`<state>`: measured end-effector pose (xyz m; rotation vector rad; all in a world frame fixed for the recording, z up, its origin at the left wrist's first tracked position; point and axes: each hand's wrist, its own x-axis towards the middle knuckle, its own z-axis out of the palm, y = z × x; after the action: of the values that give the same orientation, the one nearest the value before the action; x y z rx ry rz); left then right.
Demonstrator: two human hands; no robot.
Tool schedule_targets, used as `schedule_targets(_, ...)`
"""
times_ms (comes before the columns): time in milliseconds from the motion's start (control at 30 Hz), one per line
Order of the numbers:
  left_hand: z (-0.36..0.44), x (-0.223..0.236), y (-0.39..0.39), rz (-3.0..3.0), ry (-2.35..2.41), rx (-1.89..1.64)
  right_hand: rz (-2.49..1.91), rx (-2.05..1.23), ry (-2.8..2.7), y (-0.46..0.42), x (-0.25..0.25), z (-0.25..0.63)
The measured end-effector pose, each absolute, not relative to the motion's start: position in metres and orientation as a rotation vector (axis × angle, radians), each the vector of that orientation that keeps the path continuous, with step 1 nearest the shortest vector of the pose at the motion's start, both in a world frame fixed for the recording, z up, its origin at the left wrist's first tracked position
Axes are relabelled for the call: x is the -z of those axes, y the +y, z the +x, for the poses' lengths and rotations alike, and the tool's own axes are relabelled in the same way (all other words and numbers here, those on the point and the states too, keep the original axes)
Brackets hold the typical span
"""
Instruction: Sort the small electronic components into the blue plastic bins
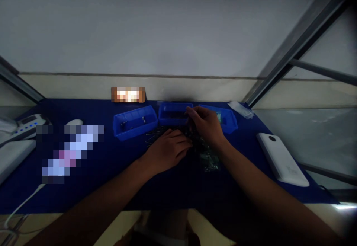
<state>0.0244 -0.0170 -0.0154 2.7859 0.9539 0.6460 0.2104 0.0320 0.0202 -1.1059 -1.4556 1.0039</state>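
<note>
My left hand (169, 148) lies over a pile of dark, thin screw-like pieces (152, 136), its fingers stretched out and lowered onto them. Just beyond, my right hand (205, 122) is raised near the front of the middle blue bin (175, 121), thumb and fingers pinched together; whatever is between the fingertips is too small and dark to make out. A clear plastic bag with small shiny pieces (209, 162) lies below my right wrist. The left blue bin (134, 128) holds a few small metal parts. Partly behind my right hand stands the right blue bin (231, 123) with a clear packet inside.
A white power bank (283, 160) lies at the right of the blue-covered table (111, 186). On the left are a blurred-out device with a white cable (26, 201), a white mouse-like object (74, 122) and a power strip (30, 123). A crumpled clear bag (241, 109) sits back right.
</note>
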Motion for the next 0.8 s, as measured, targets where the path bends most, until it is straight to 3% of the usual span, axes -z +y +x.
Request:
schedule_targets(233, 0.024, 0.018, -0.014, 2.735, 0.941, -0.731, -1.107, -1.015, -1.471, 0.030, -0.022, 0.208)
schedule_targets(367, 0.026, 0.013, -0.013, 2.521, 0.955, -0.966, -1.083, -1.010, -1.491, 0.030, -0.020, 0.209)
schedule_targets(600, 0.017, 0.003, -0.007, 1.990, 1.220, -1.338, -1.090, -0.618, -1.686, 0.023, -0.018, 0.205)
schedule_targets(800, 0.011, 0.010, -0.001, 1.815, 1.210, -1.410, -1.048, -0.653, -1.817, 0.022, -0.017, 0.202)
